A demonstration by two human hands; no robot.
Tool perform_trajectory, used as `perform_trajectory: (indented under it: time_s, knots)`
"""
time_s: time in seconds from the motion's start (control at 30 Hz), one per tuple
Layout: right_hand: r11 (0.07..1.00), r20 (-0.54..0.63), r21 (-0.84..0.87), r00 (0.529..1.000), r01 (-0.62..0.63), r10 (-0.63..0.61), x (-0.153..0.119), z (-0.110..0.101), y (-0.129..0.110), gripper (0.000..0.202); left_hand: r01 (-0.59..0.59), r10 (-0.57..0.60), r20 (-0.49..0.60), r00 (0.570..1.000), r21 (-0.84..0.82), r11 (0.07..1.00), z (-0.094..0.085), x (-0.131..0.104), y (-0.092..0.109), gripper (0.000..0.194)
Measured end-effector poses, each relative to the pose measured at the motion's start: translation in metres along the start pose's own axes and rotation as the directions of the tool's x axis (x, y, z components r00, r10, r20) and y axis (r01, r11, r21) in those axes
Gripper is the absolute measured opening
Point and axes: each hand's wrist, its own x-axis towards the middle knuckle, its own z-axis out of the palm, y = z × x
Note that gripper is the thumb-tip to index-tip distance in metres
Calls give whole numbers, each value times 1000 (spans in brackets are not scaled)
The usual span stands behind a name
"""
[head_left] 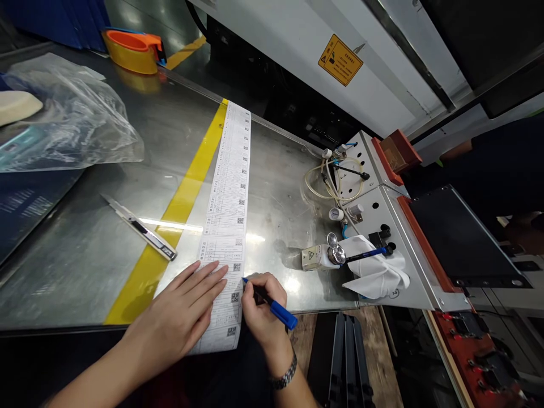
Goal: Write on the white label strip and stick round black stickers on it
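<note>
A long strip of printed labels (227, 192), with tables and square codes on it, lies along the metal table, and its near end hangs at the front edge. My left hand (178, 311) rests flat on the strip with its fingers stretched out. In my right hand (266, 306) is a blue marker pen (280, 313), gripped in a writing hold. Its blue tip is at the strip's right edge; whether it touches the paper I cannot tell. Left of the strip, a utility knife (140, 228) lies across the yellow tape line (191, 187) with its blade extended.
A clear plastic bag (76, 124) covers the table's left side. A roll of tape in an orange dispenser (131, 51) stands at the far edge. To the right are a metal-capped bottle (317, 258), white cloth (374, 275), coiled tubing (314, 181) and a pressure gauge (335, 213).
</note>
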Motion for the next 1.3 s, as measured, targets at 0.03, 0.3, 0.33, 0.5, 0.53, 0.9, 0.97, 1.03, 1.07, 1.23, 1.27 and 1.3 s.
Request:
perform_trajectory:
  time_s: [0.03, 0.3, 0.33, 0.5, 0.53, 0.9, 0.97, 1.03, 1.07, 1.23, 1.27, 1.3]
  knots:
    - [1000, -2, -2, 1000, -1, 1, 0, 0, 0, 7, -3, 3, -4, 1000, 1, 1000, 0, 0, 0, 48]
    - [996, -34, 48, 996, -79, 80, 3, -1, -4, 12, 42, -44, -21, 999, -83, 996, -1, -3, 3, 42]
    - [993, -48, 60, 994, -97, 100, 3, -2, -4, 13, 46, -50, -31, 998, -115, 992, -1, -6, 4, 41]
    - [987, -48, 82, 989, -136, 140, 1, -3, -3, 11, 4, -9, -26, 1000, -196, 981, -1, -13, 4, 48]
    - [987, -42, 81, 989, -138, 142, 1, -3, -3, 11, 23, -26, -16, 1000, -169, 985, -2, -11, 4, 51]
    - [996, 18, 34, 996, -83, 83, 1, 0, 0, 10, 59, -59, 6, 998, -91, 994, -1, -1, 9, 46]
    - [998, 20, 20, 998, -62, 62, 1, 0, 1, 8, 35, -35, 2, 999, -69, 997, -1, -1, 7, 47]
    - [999, 13, 8, 999, -40, 40, 0, 0, 2, 7, 20, -20, 7, 1000, -44, 999, -2, -1, 6, 49]
    - [999, 12, 7, 999, -34, 33, 0, 0, 2, 7, 18, -18, 12, 1000, -37, 999, -2, 0, 5, 49]
    - [999, 4, 15, 999, -48, 48, 0, 1, 1, 8, 20, -19, 18, 1000, -37, 999, -2, 0, 5, 48]
    - [998, 2, 14, 998, -55, 55, 0, 1, 1, 8, 19, -19, 17, 1000, -37, 999, -2, 0, 5, 47]
    - [998, 2, 15, 998, -62, 62, 0, 1, 1, 8, 20, -19, 18, 1000, -37, 999, -1, -1, 5, 48]
